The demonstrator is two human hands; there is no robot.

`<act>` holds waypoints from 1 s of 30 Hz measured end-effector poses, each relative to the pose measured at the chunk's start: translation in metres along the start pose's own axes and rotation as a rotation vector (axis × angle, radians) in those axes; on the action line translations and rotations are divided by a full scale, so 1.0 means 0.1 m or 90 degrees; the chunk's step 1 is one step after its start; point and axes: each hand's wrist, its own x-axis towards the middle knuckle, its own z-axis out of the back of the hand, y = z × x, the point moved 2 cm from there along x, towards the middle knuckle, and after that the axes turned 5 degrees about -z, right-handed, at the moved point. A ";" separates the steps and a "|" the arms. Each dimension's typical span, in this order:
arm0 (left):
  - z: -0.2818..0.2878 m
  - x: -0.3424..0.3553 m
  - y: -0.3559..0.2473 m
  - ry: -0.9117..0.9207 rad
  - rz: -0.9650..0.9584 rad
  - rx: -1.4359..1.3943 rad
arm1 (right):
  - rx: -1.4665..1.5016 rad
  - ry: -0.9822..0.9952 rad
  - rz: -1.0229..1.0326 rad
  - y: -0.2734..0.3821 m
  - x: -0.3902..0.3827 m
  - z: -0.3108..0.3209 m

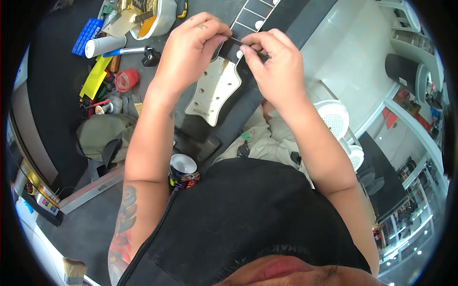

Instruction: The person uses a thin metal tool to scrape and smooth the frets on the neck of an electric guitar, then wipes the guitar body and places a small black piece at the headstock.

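Note:
A guitar neck lies on the dark bench, its white headstock (215, 88) with tuner holes pointing toward me. Its dark fretboard (254, 18) has metal frets and pale dot inlays and runs away to the upper right. My left hand (194, 47) is closed in a pinch at the left edge of the fretboard, near the first frets. Across from it, my right hand (276, 59) pinches at the right edge. Between the fingertips there seems to be a thin dark strip across the fretboard; I cannot make out what it is.
Left on the bench are a white tub (162, 21) of tools, a white cylinder (106, 46), a blue marker (125, 51), a red roll (126, 79) and a yellow card (94, 77). Nearer stand an olive bag (106, 136) and a mug (183, 164). A white chair (334, 117) is at right.

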 end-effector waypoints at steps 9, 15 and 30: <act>-0.05 -0.13 0.16 -0.071 -0.115 0.034 | -0.160 -0.045 0.159 0.02 -0.07 -0.09; 0.09 -0.25 0.17 -0.036 -0.077 -0.001 | -0.131 -0.022 0.212 0.05 -0.13 -0.14; 0.10 -0.06 0.25 -0.004 -0.103 0.035 | -0.167 -0.049 0.171 0.05 0.01 -0.17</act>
